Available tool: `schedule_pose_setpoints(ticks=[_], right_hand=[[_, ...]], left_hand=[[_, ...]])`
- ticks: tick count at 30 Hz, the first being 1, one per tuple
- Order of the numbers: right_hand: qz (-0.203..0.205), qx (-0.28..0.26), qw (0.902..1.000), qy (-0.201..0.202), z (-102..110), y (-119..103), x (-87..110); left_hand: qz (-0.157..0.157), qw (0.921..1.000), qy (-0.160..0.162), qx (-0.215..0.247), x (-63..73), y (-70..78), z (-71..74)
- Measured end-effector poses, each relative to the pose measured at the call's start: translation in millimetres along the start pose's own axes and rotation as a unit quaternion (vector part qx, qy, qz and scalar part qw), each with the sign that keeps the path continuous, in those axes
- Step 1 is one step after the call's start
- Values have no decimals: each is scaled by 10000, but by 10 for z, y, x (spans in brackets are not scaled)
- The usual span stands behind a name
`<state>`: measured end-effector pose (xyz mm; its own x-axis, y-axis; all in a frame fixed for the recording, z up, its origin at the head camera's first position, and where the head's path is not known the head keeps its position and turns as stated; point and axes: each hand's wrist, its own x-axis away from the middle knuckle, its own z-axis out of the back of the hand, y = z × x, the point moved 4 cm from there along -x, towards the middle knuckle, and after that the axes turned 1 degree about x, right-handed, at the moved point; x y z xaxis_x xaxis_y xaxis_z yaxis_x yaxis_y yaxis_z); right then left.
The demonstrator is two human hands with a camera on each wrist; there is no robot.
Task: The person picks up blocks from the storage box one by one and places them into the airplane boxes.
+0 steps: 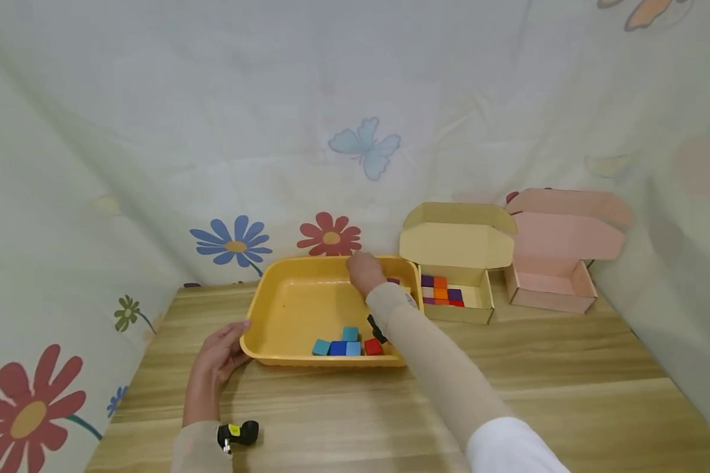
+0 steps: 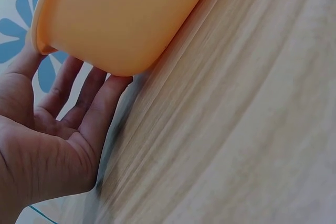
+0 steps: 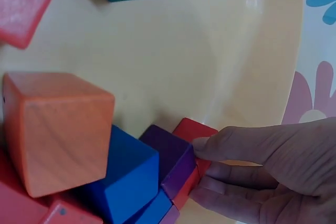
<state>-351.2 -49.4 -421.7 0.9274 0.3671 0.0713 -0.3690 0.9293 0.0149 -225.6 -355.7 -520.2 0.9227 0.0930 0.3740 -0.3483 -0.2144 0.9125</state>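
Observation:
A yellow plastic tray (image 1: 296, 315) stands on the table, its left corner held by my left hand (image 1: 220, 351). In the left wrist view the thumb lies at the tray rim and the fingers (image 2: 100, 98) touch the outer wall from below. My right hand (image 1: 367, 272) reaches inside the tray at its far side. There, in the right wrist view, thumb and fingers pinch a red cube (image 3: 191, 129). Beside it sit a purple cube (image 3: 168, 150), a blue cube (image 3: 128, 174) and an orange cube (image 3: 65, 129). The forearm hides part of this group in the head view.
Near the tray's front wall lie several teal, blue and red cubes (image 1: 338, 348). Right of the tray, an open cream box (image 1: 479, 299) contains orange, purple and red cubes. An open pink box (image 1: 553, 286) stands further right. A flower-print curtain (image 1: 367, 85) hangs behind.

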Motion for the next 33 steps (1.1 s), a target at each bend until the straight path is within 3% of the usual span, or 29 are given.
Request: schedule_pose_setpoints(ticks=[4, 7, 11, 14, 17, 24, 33], right_hand=[[137, 258, 9996, 57, 7, 25, -67], [290, 83, 9995, -40, 18, 110, -100], [256, -707, 9963, -412, 63, 329, -62], [285, -1515, 9862, -600, 159, 532, 59], [522, -1970, 9774, -568, 339, 738, 245], [1046, -1336, 9852, -244, 695, 1202, 600], [1190, -892, 9869, -620, 573, 1648, 861]], left_hand=[[-38, 10000, -48, 55, -11, 59, -28], [-1, 9998, -78, 156, -24, 72, -43], [59, 9998, -38, 163, -18, 14, -41], [86, 9999, 7, 86, -3, -49, -30], [79, 10000, 36, 35, 8, -91, -26], [-34, 10000, 42, -20, -6, -29, -16], [-24, 10000, 48, 60, 6, -8, -9]])
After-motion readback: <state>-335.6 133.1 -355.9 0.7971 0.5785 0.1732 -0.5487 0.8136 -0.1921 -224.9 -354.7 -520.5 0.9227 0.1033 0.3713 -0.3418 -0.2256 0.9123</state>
